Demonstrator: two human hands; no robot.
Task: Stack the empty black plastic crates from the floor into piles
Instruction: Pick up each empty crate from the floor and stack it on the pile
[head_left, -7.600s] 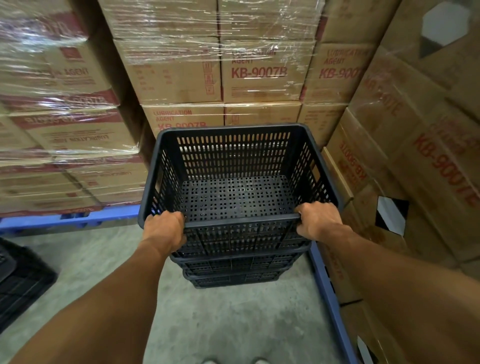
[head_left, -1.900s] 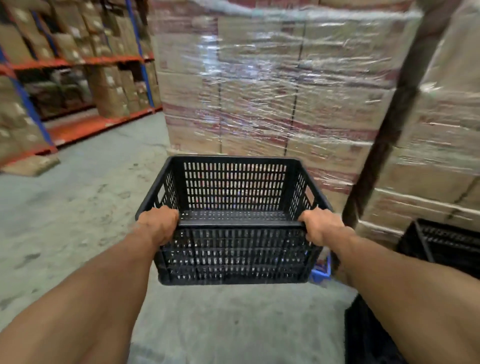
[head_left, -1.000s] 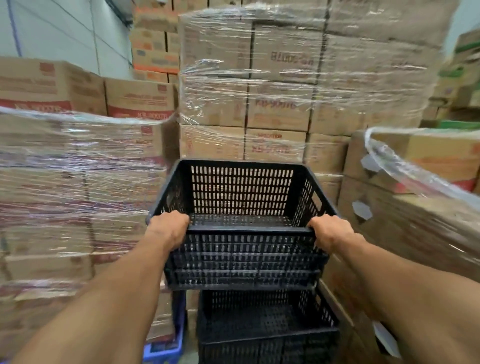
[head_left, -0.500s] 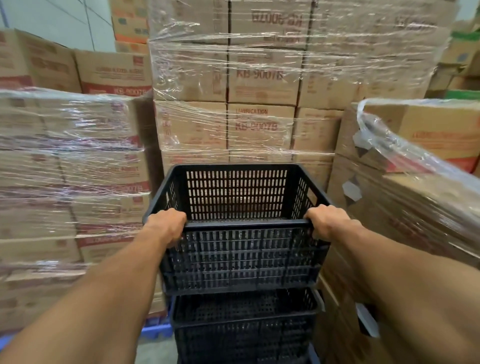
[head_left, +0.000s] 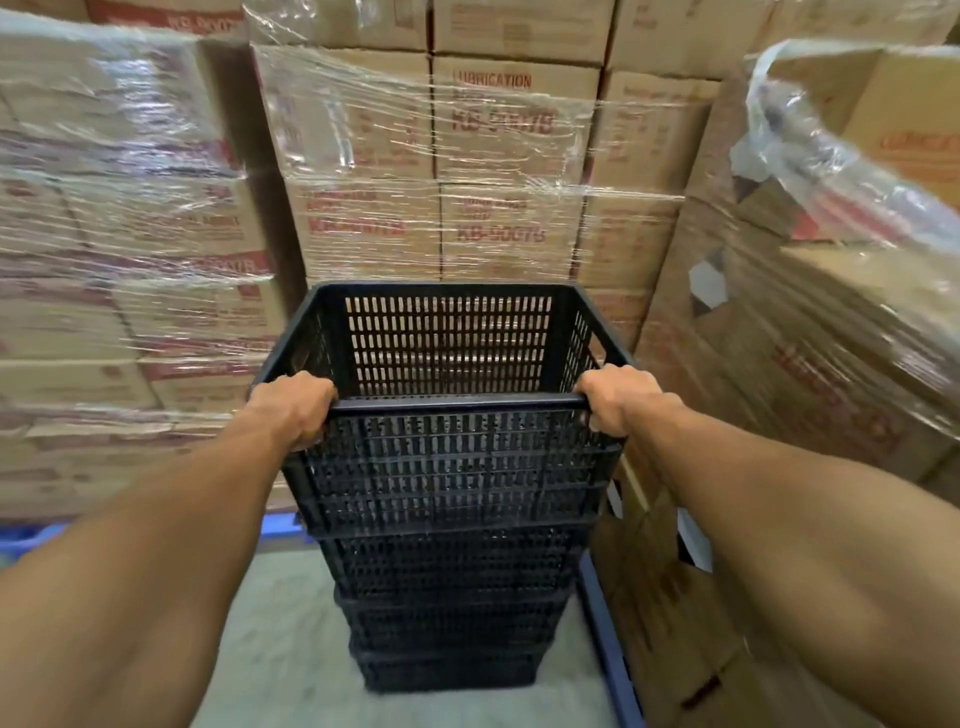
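Left hand (head_left: 293, 408) and right hand (head_left: 618, 397) curl tightly round the near rim corners of the black plastic crate (head_left: 452, 457), which faces open side up (long axis seemingly left-right). Its base is sunk into the crate pile (head_left: 452, 597) on the concrete floor (head_left: 280, 649).

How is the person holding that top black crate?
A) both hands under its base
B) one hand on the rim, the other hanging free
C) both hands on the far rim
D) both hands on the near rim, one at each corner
D: the left hand and the right hand each curl over a near corner of the top crate.
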